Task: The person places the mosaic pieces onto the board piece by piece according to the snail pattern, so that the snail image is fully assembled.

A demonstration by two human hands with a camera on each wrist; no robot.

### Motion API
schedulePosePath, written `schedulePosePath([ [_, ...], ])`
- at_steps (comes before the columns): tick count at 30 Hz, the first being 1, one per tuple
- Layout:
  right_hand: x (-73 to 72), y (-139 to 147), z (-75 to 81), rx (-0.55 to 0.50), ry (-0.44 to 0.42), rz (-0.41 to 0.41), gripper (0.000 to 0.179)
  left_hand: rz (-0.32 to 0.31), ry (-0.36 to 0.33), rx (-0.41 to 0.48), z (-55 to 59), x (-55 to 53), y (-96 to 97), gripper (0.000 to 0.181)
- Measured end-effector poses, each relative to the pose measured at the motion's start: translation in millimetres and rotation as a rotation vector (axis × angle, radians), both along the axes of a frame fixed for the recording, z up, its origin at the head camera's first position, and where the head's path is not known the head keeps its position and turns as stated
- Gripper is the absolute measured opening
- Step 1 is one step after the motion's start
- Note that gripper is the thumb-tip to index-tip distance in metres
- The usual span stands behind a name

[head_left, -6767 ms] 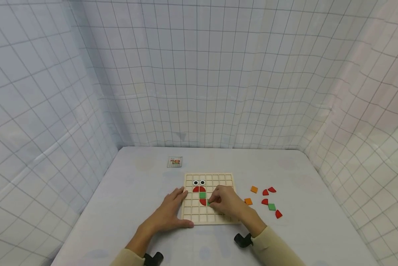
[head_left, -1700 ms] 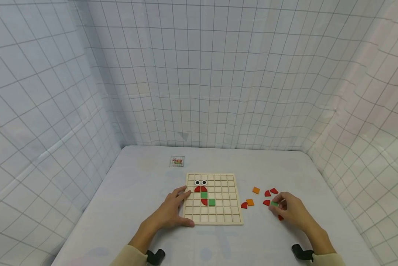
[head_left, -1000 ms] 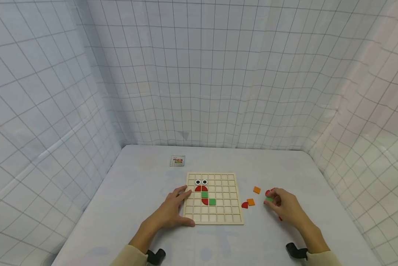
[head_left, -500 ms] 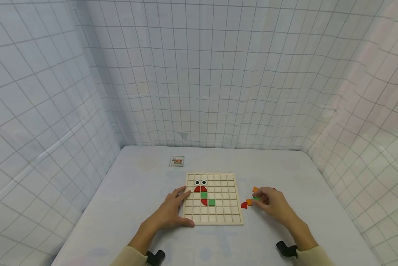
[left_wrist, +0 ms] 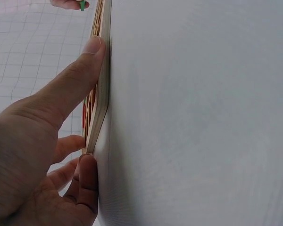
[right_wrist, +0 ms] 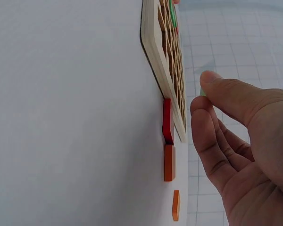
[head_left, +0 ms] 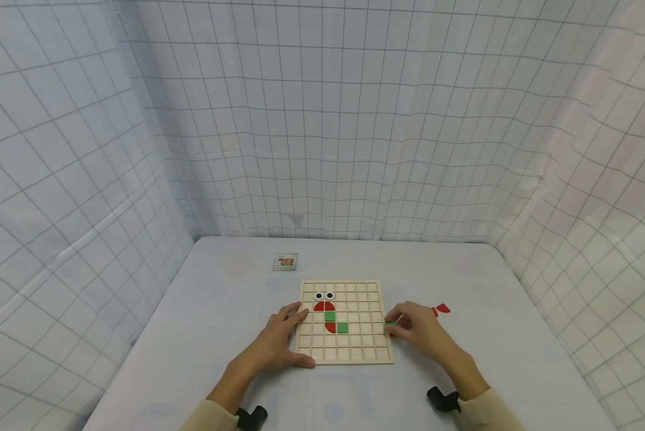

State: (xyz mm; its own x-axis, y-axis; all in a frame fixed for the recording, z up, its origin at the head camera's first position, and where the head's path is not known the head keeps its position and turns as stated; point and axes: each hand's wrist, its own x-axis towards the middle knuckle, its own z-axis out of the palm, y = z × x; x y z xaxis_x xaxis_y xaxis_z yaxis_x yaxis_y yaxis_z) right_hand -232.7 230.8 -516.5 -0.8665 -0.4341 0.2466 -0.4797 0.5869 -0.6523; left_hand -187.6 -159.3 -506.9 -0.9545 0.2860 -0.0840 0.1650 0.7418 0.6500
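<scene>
Fingers (right_wrist: 205, 136) of the right hand (head_left: 420, 328) were pinching a thin green tile (head_left: 390, 324) against the thumb, up off the tabletop, by the right edge of a pale wooden grid board (head_left: 362, 317). Tile outline mostly hidden by fingertips. Left hand (head_left: 276, 342) had its fingers spread, tips at the board's left edge, thumb at the near-left corner.

White curtain with dark grid lines (head_left: 322, 120) stood behind and on both sides. White-covered table (head_left: 204, 323) in front of it, board flat on top. Beige sleeves (head_left: 489, 412) on both arms, black wrist mounts (head_left: 442, 399) below the wrists. Small square picture card (head_left: 285, 261) lay beyond the board, to the left.

Two orange tiles (right_wrist: 169, 162), edge-on in the right wrist view, trailed off from a loose red piece (right_wrist: 168, 121) at the board's edge; couldn't tell if they touched. More red pieces (head_left: 443, 308) lay past the right hand. On-board: two green squares (head_left: 342, 328), three red quarter-circles (head_left: 330, 306), two white eye discs with black centres (head_left: 319, 296) side by side above them.
</scene>
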Motion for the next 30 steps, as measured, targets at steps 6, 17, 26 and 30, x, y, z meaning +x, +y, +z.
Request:
schedulePosePath([
  [6,-1.5,-17.0,6.2,0.014,0.047,0.07,0.015,-0.006,0.006,0.0,1.0,0.5,-0.2,0.122],
  [17,-3.5,-39.2,5.7,0.043,-0.055,0.1,0.013,0.001,0.002,-0.006,-2.4,-0.8,-0.4,0.123],
  [26,-5.8,-49.4,1.5,0.064,-0.073,0.129,0.011,0.006,0.011,-0.012,-2.6,-0.6,-0.3,0.123],
  [30,-5.6,-53.6,2.3,0.077,-0.089,0.126,0.011,0.004,0.009,-0.01,-3.7,0.0,-0.1,0.123],
])
